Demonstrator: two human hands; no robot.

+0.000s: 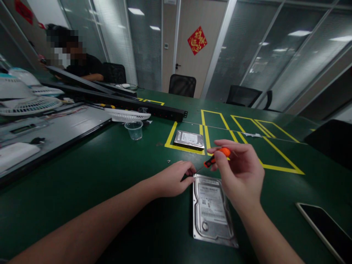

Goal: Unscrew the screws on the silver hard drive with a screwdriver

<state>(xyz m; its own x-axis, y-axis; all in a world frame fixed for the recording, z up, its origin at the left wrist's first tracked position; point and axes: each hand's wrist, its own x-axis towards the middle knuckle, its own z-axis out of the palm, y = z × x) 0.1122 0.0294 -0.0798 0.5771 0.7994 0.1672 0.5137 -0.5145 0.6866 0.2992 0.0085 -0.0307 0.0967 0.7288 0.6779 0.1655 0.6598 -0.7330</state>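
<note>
On the green table in front of me lies a hard drive [211, 211], label side up. My right hand [242, 172] grips a screwdriver [217, 157] with an orange and black handle, its shaft slanting down to the left toward the drive's far left corner. At that same corner is my left hand [176, 178], its thumb and fingers curled together near the screwdriver's tip. Whether these fingers pinch a screw or only steady the tip is hidden. A few small screws [168, 161] lie on the table just beyond my left hand.
A second hard drive [189, 139] sits inside a yellow taped rectangle. Left of it stand a clear plastic cup [134, 130] and a long black bar [154, 112]. White fan parts [24, 97] and a large panel fill the left. A phone [327, 231] lies right. Another person [85, 66] sits far left.
</note>
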